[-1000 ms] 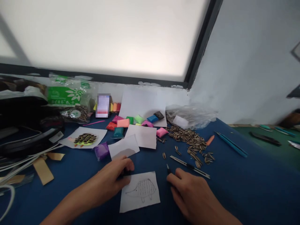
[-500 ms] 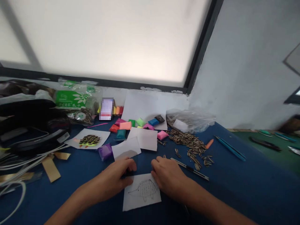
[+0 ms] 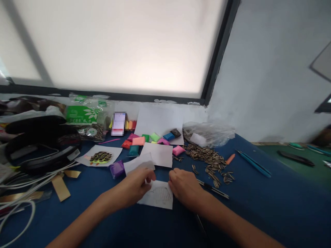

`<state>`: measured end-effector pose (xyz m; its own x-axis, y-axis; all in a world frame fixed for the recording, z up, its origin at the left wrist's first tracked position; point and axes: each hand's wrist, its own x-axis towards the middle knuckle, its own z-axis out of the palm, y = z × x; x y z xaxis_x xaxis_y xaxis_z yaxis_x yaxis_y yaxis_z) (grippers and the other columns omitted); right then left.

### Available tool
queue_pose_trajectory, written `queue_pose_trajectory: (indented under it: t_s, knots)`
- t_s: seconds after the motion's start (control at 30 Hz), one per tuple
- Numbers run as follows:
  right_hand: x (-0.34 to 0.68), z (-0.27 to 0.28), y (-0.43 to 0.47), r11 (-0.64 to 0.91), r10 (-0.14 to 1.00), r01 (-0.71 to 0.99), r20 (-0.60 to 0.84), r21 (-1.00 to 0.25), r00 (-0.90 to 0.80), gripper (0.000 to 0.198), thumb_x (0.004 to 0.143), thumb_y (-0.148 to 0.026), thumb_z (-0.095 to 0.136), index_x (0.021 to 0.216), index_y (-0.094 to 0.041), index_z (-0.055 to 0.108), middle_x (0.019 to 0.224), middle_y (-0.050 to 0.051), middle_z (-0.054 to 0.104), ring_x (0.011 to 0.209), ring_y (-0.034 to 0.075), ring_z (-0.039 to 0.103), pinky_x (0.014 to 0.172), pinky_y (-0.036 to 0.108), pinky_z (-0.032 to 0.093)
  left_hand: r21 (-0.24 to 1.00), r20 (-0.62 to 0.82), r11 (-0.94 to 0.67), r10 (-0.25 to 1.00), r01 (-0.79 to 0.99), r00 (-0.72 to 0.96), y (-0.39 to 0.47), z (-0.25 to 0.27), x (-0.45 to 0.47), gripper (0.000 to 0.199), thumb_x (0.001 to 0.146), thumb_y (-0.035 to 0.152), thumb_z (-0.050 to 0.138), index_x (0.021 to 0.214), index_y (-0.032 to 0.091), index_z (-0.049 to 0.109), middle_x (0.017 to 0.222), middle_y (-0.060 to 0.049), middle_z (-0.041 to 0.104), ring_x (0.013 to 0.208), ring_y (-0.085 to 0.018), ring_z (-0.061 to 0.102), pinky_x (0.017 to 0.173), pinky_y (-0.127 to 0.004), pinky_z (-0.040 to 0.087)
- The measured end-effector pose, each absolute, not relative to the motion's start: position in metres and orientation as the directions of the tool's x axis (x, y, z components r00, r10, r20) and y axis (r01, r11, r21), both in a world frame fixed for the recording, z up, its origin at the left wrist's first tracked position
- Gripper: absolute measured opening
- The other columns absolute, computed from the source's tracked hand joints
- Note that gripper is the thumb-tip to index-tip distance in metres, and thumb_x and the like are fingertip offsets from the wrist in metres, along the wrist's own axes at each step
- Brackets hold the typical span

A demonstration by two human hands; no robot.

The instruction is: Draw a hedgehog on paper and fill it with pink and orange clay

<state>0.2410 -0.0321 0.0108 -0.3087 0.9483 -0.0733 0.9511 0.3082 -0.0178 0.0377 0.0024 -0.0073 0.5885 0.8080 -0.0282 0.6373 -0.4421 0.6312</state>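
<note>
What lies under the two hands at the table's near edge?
A white paper with a hedgehog drawing lies under the left hand and right hand; its upper corners are covered.

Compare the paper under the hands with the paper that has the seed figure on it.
The paper under the hands bears only a faint pencil outline; the seed-figure paper carries a yellow-green shape covered in striped seeds. The left hand and right hand press on the first; the second lies untouched, farther left. Both are small white sheets, flat on the blue table.
</note>
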Motion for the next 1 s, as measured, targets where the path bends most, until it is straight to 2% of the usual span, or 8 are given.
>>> queue_pose_trajectory:
  t_s: [0.2,0.3,0.43,0.63,0.83,1.0]
  knots:
    - [0.257,0.028,-0.035,0.255,0.966,0.966,-0.02,-0.037,-0.256,0.015,0.101,-0.019,0.052,0.102,-0.014,0.067,0.108,0.012,0.07,0.093,0.025,0.071,0.07,0.03,0.047,0.633,0.066,-0.474,0.821,0.612,0.568,0.006,-0.014,0.038,0.025,0.082,0.013,0.046,0.101,0.023,0.058,0.109,-0.006,0.063,0.094,-0.023,0.059,0.082,-0.037,0.05]
    - [0.269,0.034,-0.037,0.235,0.972,0.971,-0.006,-0.049,-0.235,0.018,0.102,-0.017,0.05,0.1,-0.015,0.067,0.105,0.01,0.07,0.091,0.023,0.07,0.071,0.029,0.045,0.637,0.082,-0.496,0.805,0.591,0.587,0.004,-0.016,0.031,0.036,0.083,0.014,0.044,0.114,0.025,0.059,0.122,-0.006,0.06,0.1,-0.024,0.059,0.085,-0.037,0.051]
    - [0.271,0.027,-0.043,0.245,0.968,0.966,-0.03,-0.075,-0.248,0.016,0.1,-0.018,0.053,0.098,-0.017,0.069,0.104,0.008,0.071,0.09,0.021,0.07,0.072,0.028,0.045,0.632,0.067,-0.506,0.79,0.587,0.609,-0.001,-0.022,0.029,0.032,0.083,0.016,0.046,0.11,0.023,0.062,0.114,-0.007,0.061,0.095,-0.024,0.061,0.083,-0.036,0.051]
    - [0.256,0.012,-0.041,0.284,0.956,0.953,-0.051,-0.103,-0.29,0.013,0.099,-0.024,0.057,0.098,-0.017,0.069,0.104,0.009,0.071,0.094,0.023,0.069,0.072,0.029,0.046,0.626,0.065,-0.486,0.812,0.61,0.58,-0.005,-0.03,0.032,0.021,0.085,0.016,0.045,0.101,0.023,0.058,0.105,-0.005,0.058,0.087,-0.022,0.058,0.077,-0.033,0.049]
    - [0.254,0.01,-0.032,0.274,0.959,0.955,-0.044,-0.11,-0.28,0.009,0.095,-0.017,0.06,0.095,-0.018,0.069,0.099,0.007,0.073,0.09,0.021,0.07,0.071,0.027,0.045,0.63,0.031,-0.483,0.798,0.608,0.602,-0.002,-0.032,0.028,0.02,0.085,0.017,0.047,0.101,0.024,0.058,0.102,-0.004,0.057,0.085,-0.021,0.057,0.074,-0.031,0.048]
    - [0.259,0.017,-0.032,0.263,0.964,0.959,-0.003,-0.11,-0.265,0.008,0.094,-0.015,0.06,0.096,-0.018,0.067,0.102,0.006,0.072,0.088,0.02,0.07,0.07,0.027,0.047,0.65,0.042,-0.475,0.802,0.594,0.595,-0.004,-0.033,0.029,0.017,0.087,0.019,0.048,0.099,0.024,0.058,0.098,-0.003,0.059,0.079,-0.02,0.058,0.072,-0.031,0.048]
